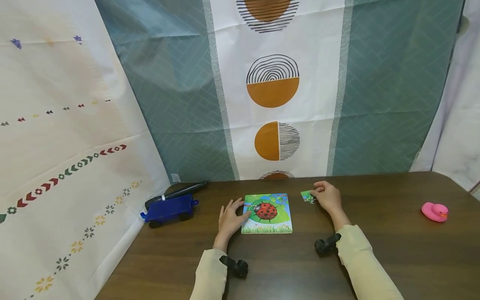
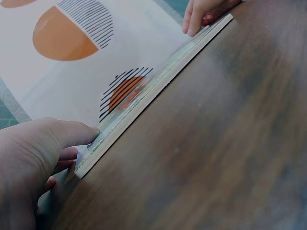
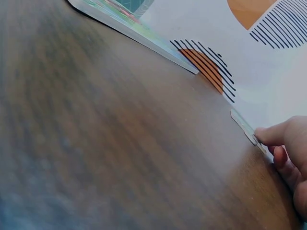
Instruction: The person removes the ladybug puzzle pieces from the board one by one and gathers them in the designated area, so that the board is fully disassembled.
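A square ladybug puzzle board (image 1: 267,213) lies flat on the table, its red ladybug in a green circle. My left hand (image 1: 230,220) rests at its left edge, thumb across the top surface and the other fingers, loosely extended, along the side. In the left wrist view the thumb (image 2: 79,133) presses near the board's corner. Right of the board, my right hand (image 1: 328,197) pinches a small green puzzle piece (image 1: 307,196) by its right end. The right wrist view shows this thin piece (image 3: 243,125) edge-on, close over the tabletop, with fingertips at its near end.
On the left of the brown table (image 1: 277,266) stands a blue toy wagon (image 1: 170,209), with a black pen-like object (image 1: 181,194) behind it. A pink rubber duck (image 1: 435,211) sits far right. Patterned cloth (image 1: 283,125) hangs behind the table's back edge.
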Motion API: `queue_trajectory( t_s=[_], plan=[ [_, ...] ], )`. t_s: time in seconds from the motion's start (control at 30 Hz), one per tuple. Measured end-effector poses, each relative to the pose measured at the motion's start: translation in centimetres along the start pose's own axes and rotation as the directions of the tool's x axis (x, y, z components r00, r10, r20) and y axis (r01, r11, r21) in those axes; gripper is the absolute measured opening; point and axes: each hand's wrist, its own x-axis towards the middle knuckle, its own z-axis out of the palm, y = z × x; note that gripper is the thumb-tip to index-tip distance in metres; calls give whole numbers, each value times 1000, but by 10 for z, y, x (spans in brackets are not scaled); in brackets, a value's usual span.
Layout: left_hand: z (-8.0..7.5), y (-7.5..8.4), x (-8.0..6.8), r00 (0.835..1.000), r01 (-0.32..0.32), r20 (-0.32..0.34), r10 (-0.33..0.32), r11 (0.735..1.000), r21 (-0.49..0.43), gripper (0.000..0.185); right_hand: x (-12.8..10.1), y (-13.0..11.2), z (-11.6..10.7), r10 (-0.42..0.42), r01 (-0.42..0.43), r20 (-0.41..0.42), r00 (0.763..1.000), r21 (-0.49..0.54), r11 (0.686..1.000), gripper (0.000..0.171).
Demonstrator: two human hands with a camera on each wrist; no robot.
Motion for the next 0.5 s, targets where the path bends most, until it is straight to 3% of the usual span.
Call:
queue_trajectory(
  t_s=[0.2, 0.5],
  plan=[
    [0, 3, 2, 1000, 5, -9, -5, 1000, -3, 50, 2, -1, -4, 8, -7, 34, 999, -10, 1000, 35],
    [2, 2, 0, 1000, 6, 3, -6, 1000, 3, 50, -2, -4, -7, -43, 59, 130, 991, -121, 991, 35]
  ],
)
